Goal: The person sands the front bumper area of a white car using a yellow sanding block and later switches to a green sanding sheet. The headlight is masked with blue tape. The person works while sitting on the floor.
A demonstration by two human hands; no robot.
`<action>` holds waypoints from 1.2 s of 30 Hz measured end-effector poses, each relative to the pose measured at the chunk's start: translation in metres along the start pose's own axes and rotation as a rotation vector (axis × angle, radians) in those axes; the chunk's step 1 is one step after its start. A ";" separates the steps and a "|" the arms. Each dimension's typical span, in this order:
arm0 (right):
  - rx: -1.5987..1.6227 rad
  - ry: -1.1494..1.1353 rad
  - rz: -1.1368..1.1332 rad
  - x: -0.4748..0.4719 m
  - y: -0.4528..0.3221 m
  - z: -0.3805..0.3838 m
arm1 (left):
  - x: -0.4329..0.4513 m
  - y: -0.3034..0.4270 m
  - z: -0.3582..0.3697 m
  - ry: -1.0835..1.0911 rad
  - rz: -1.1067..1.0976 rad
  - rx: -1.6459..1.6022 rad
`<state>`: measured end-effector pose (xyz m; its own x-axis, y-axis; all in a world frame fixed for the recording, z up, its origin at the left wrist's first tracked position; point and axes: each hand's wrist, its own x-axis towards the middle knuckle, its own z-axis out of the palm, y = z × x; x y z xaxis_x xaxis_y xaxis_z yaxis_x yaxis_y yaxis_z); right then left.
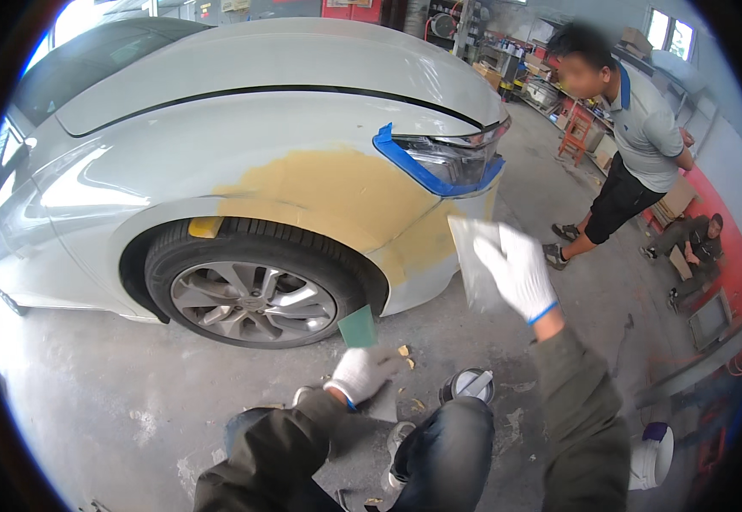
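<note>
In the head view my left hand (361, 374), in a white knit glove, is low in front of the wheel. It appears closed on a flat green piece (359, 328), possibly a filler spreader; its grip is partly blurred. A grey flat sheet (383, 408) shows just below that hand. My right hand (519, 272), also gloved, holds a thin pale, translucent sheet (471, 262) upright beside the bumper. Before me is a silver-white car (294, 121) with a broad tan filler patch (326, 185) over its fender and bumper edge. Blue masking tape (412, 171) borders the headlight (451, 159).
A yellow block (205, 227) rests on the tyre (172, 288). An open can (451, 392) with a pale flat tool across it stands by my knee. A white bucket (655, 457) is at right. One person (646, 128) stands bending near the bumper; another (697, 246) sits farther back.
</note>
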<state>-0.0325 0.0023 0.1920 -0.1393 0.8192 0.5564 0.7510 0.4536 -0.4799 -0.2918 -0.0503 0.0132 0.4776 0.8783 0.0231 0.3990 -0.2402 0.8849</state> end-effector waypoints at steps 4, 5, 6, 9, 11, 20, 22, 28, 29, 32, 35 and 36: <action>-0.495 -0.114 -0.193 0.085 -0.017 -0.002 | 0.010 0.016 0.018 -0.052 0.152 0.021; -0.563 -0.140 -0.222 0.098 -0.017 0.002 | 0.012 0.022 0.016 -0.053 0.157 -0.008; -0.561 -0.132 -0.261 0.107 -0.012 0.006 | 0.013 0.027 0.014 -0.056 0.160 -0.032; -0.587 -0.149 -0.301 0.119 -0.002 0.015 | 0.021 0.044 0.003 -0.063 0.102 -0.092; -0.627 -0.207 -0.240 0.124 -0.004 0.018 | 0.024 0.045 0.001 -0.046 0.108 -0.088; -0.618 -0.256 -0.308 0.133 -0.013 0.020 | 0.026 0.037 -0.012 -0.001 0.137 -0.064; -0.643 -0.261 -0.298 0.136 -0.015 0.022 | 0.025 0.038 -0.014 -0.021 0.097 -0.069; -0.698 -0.291 -0.313 0.140 -0.013 0.021 | 0.026 0.036 -0.013 -0.026 0.105 -0.063; -0.702 -0.304 -0.294 0.141 -0.015 0.021 | 0.026 0.036 -0.014 -0.030 0.097 -0.062; -0.696 -0.302 -0.299 0.140 -0.016 0.020 | 0.025 0.038 -0.014 -0.033 0.086 -0.061; -0.694 -0.326 -0.263 0.139 -0.020 0.021 | 0.025 0.036 -0.012 -0.005 0.115 -0.070; -0.698 -0.343 -0.249 0.139 -0.020 0.021 | 0.026 0.034 -0.011 0.009 0.133 -0.075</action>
<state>-0.0801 0.1141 0.2649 -0.4598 0.8366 0.2979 0.8854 0.4059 0.2267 -0.2748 -0.0314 0.0492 0.5152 0.8445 0.1460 0.2728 -0.3231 0.9062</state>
